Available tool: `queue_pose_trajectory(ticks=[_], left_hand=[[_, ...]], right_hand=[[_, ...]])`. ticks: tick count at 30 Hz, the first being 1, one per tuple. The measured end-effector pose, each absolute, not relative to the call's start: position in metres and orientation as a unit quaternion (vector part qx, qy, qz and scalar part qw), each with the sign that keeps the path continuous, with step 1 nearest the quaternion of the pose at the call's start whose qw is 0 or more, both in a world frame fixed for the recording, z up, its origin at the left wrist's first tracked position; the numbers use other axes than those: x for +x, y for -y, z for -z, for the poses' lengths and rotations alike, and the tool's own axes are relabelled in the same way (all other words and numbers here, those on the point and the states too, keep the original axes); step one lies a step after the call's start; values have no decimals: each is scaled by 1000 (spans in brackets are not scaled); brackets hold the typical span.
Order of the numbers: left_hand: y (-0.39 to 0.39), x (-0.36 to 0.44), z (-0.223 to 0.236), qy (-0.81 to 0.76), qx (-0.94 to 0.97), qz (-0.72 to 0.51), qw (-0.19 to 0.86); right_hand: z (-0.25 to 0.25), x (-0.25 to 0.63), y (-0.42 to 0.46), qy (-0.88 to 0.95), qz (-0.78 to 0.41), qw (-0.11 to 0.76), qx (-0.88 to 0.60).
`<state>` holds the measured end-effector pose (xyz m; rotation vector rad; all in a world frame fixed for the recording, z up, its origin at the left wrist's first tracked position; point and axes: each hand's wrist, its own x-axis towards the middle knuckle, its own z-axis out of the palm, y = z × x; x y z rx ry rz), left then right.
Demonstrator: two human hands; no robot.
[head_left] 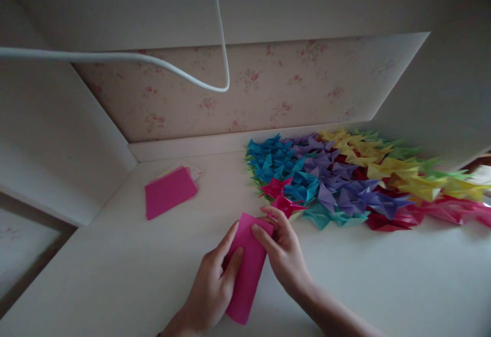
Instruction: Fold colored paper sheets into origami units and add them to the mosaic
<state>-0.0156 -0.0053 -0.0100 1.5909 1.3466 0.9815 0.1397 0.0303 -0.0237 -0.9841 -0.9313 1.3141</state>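
A bright pink sheet of paper [248, 275], folded into a long rectangle, is held a little tilted over the white table. My left hand [215, 281] grips its left edge, with the thumb lying on the front. At the upper right corner my right hand [282, 245] pinches the paper between thumb and fingers. Just beyond the right fingertips lie two pink folded paper cranes [286, 205], at the near edge of a large group of folded paper pieces.
Rows of blue [272, 158], purple [326, 165] and yellow folded paper cranes [399, 171] cover the table's back right. A stack of pink paper sheets [171, 192] lies at back left. A white cable [153, 60] hangs across the upper view, before floral wallpaper [249, 84].
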Motion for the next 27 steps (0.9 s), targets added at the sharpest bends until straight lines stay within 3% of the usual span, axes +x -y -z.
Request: queue_pose_trajectory(ticks=[27], left_hand=[[10, -14, 8, -543, 649, -387, 367]], right_hand=[[22, 139, -29, 383, -582, 576, -427]])
